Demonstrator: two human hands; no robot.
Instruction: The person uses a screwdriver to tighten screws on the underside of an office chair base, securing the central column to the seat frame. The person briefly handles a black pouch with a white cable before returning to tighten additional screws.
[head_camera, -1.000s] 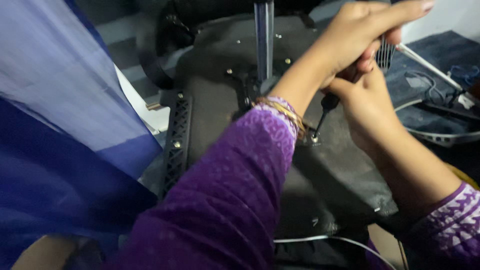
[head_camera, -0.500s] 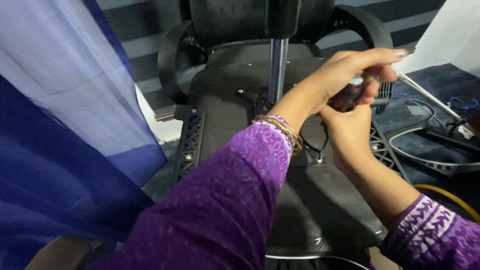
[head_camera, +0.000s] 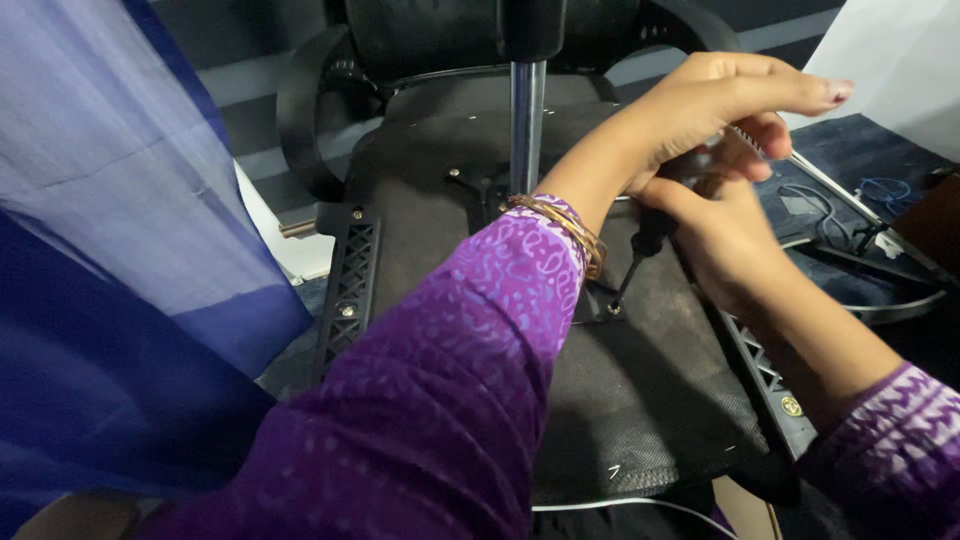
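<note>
- The left hand (head_camera: 700, 110) is closing over the top of a screwdriver (head_camera: 640, 250), its index finger stretching out straight toward the right while the other fingers are curling around the handle.
- The right hand (head_camera: 725, 240) is wrapping the lower part of the same handle from the near side, just under the left hand and touching it; both hands are shut on the tool.
- The screwdriver is slanting down and to the left out of the hands, so its long axis is running from upper right at the handle to lower left at the tip.
- The tip is sitting on a small screw (head_camera: 612, 309) in a metal bracket on the black underside of an overturned chair seat (head_camera: 600, 400); the screw is lying below and left of both hands, with the right hand nearer to it.
- A shiny metal column (head_camera: 525, 125) is rising from the seat, just left of the left wrist with its gold bangles (head_camera: 575, 230).
- A black latticed arm bracket (head_camera: 345, 290) is running along the seat's left edge.
- Blue cloth (head_camera: 130, 250) is hanging at the left, and a white sheet (head_camera: 900, 70) is standing at the upper right; no labels or packages are showing clearly.
</note>
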